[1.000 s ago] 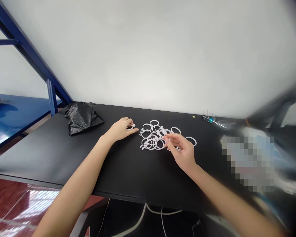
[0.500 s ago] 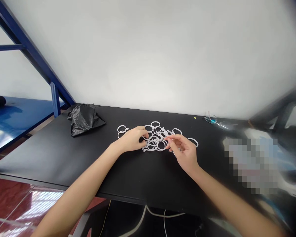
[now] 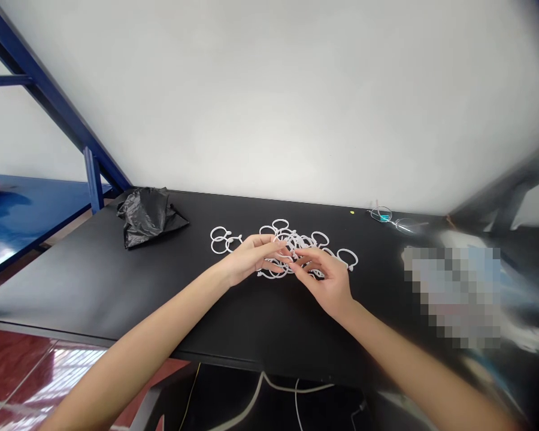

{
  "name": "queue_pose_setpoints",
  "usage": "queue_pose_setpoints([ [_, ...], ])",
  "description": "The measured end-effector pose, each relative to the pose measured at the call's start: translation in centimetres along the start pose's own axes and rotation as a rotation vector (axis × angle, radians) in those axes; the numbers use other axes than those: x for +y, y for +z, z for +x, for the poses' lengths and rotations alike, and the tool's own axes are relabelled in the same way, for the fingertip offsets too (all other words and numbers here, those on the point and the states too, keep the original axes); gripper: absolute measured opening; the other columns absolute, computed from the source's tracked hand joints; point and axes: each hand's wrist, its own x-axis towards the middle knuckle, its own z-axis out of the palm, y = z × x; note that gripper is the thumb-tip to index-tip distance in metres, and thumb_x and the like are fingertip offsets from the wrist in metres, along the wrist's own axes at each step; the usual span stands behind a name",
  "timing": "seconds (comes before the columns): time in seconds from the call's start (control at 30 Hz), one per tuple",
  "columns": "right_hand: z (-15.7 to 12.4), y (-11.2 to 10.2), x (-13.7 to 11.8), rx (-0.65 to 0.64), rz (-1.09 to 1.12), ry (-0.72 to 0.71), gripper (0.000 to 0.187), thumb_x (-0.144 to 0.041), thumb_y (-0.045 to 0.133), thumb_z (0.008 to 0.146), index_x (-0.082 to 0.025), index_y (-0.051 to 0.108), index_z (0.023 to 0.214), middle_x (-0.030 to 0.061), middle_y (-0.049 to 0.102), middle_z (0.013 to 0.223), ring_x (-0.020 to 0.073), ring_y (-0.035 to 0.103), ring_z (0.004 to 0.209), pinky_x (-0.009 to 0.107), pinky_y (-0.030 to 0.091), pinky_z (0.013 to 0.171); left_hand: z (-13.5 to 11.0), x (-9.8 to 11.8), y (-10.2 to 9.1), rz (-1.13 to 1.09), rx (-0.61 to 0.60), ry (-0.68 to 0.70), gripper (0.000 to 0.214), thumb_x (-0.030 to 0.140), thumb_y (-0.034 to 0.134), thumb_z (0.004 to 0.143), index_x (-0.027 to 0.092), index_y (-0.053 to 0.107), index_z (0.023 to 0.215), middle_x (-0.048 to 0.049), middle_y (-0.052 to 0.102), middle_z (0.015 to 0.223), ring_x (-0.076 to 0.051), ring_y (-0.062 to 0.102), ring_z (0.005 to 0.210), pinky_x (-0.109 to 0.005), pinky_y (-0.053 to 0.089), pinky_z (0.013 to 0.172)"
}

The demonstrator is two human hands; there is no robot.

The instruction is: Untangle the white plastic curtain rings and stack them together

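Observation:
A heap of white plastic curtain rings [image 3: 304, 241] lies on the black table, each with a small knob or eyelet. Over the heap, my left hand [image 3: 249, 257] pinches one ring [image 3: 285, 257] between thumb and fingers. My right hand [image 3: 327, 280] meets it from the right, thumb and index fingertips closed at the knob of that same ring. Fingers partly cover the held ring, so its exact grip is hard to see. A few rings [image 3: 218, 228] lie left of my left hand, and another ring [image 3: 348, 250] lies beyond my right hand.
At the back left of the table [image 3: 170, 299] sits a crumpled black plastic bag [image 3: 146, 218]. Eyeglasses [image 3: 381, 214] rest near the white wall at the back right. A blurred-out item [image 3: 453, 293] lies on the right. Cables [image 3: 251, 407] hang below the front edge.
My left hand has moved right from the heap's left side and has taken a ring. My right hand has come slightly left, so both hands now meet at the ring.

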Motion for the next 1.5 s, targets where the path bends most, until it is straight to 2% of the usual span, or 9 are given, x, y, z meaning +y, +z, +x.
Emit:
queue_pose_setpoints([
  [0.23,0.0,-0.1,0.2,0.049,-0.039,-0.074,0.01,-0.018,0.067,0.086,-0.023,0.073,0.093,0.0037,0.074,0.083,0.016,0.07,0.064,0.029,0.064,0.056,0.1,-0.8,1.1,-0.021,0.049,0.071,0.03,0.046,0.059,0.089,0.016,0.054,0.085,-0.0037,0.064,0.083,-0.016,0.069,0.074,-0.027,0.06,0.059],
  [0.37,0.0,0.0,-0.2,0.027,-0.017,-0.142,0.014,-0.013,0.064,0.086,-0.022,0.074,0.091,0.0041,0.075,0.081,0.0162,0.071,0.063,0.028,0.062,0.056,-0.6,-1.5,2.0,0.463,0.186,0.407,0.032,0.045,0.048,0.095,0.02,0.048,0.114,-0.0036,0.06,0.093,-0.01,0.059,0.062,-0.023,0.051,0.05],
  [0.5,-0.1,0.2,-0.7,-0.015,0.018,-0.196,0.017,-0.011,0.063,0.087,-0.023,0.074,0.09,0.0019,0.074,0.074,0.0168,0.07,0.065,0.03,0.06,0.061,-1.0,-2.1,2.0,0.958,0.138,0.793,0.023,0.034,0.045,0.097,0.016,0.056,0.087,-0.0024,0.058,0.077,-0.009,0.05,0.058,-0.021,0.043,0.053],
  [0.67,-0.1,0.2,-0.9,-0.076,0.105,-0.143,0.014,-0.011,0.065,0.086,-0.022,0.074,0.087,0.0025,0.074,0.076,0.0157,0.07,0.064,0.028,0.06,0.059,-0.9,-2.2,1.5,1.045,0.108,0.937,0.032,0.026,0.035,0.099,0.017,0.053,0.074,-0.001,0.054,0.065,-0.01,0.047,0.054,-0.021,0.039,0.05],
  [0.9,0.0,-0.3,-0.1,-0.146,0.26,0.081,0.012,-0.021,0.07,0.085,-0.023,0.075,0.095,0.0034,0.077,0.084,0.0179,0.073,0.072,0.031,0.063,0.067,-0.8,-1.4,1.0,1.21,0.069,0.814,0.036,0.039,0.037,0.1,0.017,0.055,0.079,-0.0003,0.055,0.069,-0.01,0.048,0.055,-0.021,0.037,0.051],
  [1.03,0.2,-0.8,0.5,-0.085,0.307,0.262,0.035,-0.029,0.071,0.084,-0.024,0.066,0.117,0.0068,0.075,0.1,0.0176,0.073,0.07,0.032,0.062,0.062,-0.8,0.3,-1.5,1.248,0.291,0.758,0.03,0.039,0.042,0.098,0.017,0.054,0.081,0.0006,0.055,0.069,-0.01,0.049,0.058,-0.022,0.039,0.057],
  [1.17,0.3,-0.9,0.8,-0.025,0.24,0.308,0.022,-0.032,0.068,0.086,-0.021,0.069,0.105,0.0067,0.075,0.093,0.0144,0.069,0.061,0.029,0.06,0.058,-0.1,1.0,-5.2,1.303,0.602,0.646,0.029,0.041,0.049,0.096,0.018,0.054,0.079,-0.0005,0.058,0.072,-0.014,0.055,0.067,-0.025,0.042,0.064],
  [1.3,0.2,-0.5,0.9,-0.025,0.181,0.309,0.018,-0.033,0.066,0.087,-0.02,0.071,0.098,0.0066,0.075,0.089,0.0143,0.068,0.058,0.03,0.058,0.057,0.8,0.0,-7.8,1.426,0.495,0.429,0.031,0.041,0.041,0.098,0.019,0.052,0.078,-0.0037,0.06,0.077,-0.019,0.054,0.077,-0.03,0.044,0.072],
  [1.5,-0.1,-0.4,1.1,-0.036,0.16,0.292,0.014,-0.032,0.065,0.088,-0.021,0.071,0.095,0.0052,0.075,0.086,0.0135,0.067,0.057,0.028,0.058,0.056,1.3,-1.4,-9.3,1.495,0.449,0.337,0.024,0.035,0.047,0.094,0.018,0.056,0.081,-0.0069,0.058,0.085,-0.023,0.054,0.084,-0.036,0.047,0.078],
])
